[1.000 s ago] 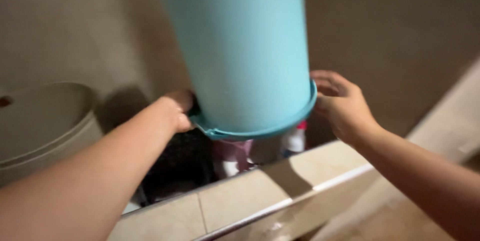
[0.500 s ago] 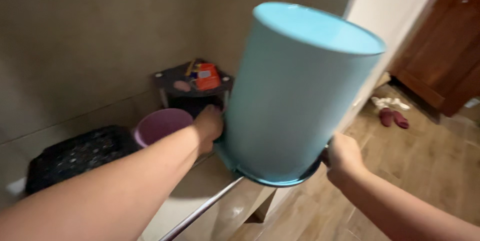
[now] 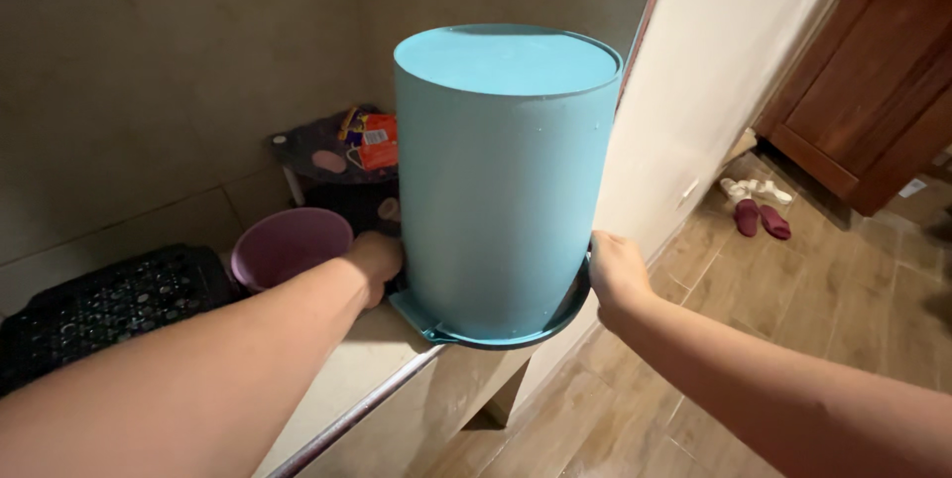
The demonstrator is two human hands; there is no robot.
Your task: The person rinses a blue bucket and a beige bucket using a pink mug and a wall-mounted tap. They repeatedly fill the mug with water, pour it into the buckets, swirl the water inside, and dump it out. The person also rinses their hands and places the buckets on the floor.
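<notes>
Two hands grip an upturned blue bucket (image 3: 501,180) by its rim above the tiled ledge (image 3: 367,364). Left to right: black crate (image 3: 104,304), purple basin (image 3: 288,245), left hand (image 3: 377,262), right hand (image 3: 615,275), slippers (image 3: 760,219). Bucket hides both hands' fingertips and part of the corner shelf (image 3: 322,153).

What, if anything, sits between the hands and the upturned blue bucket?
Nothing visible does. The left hand and right hand each grip the rim of the blue bucket, which stands upside down on the tiled ledge.

Smooth matt plastic bucket (image 3: 501,190)
</notes>
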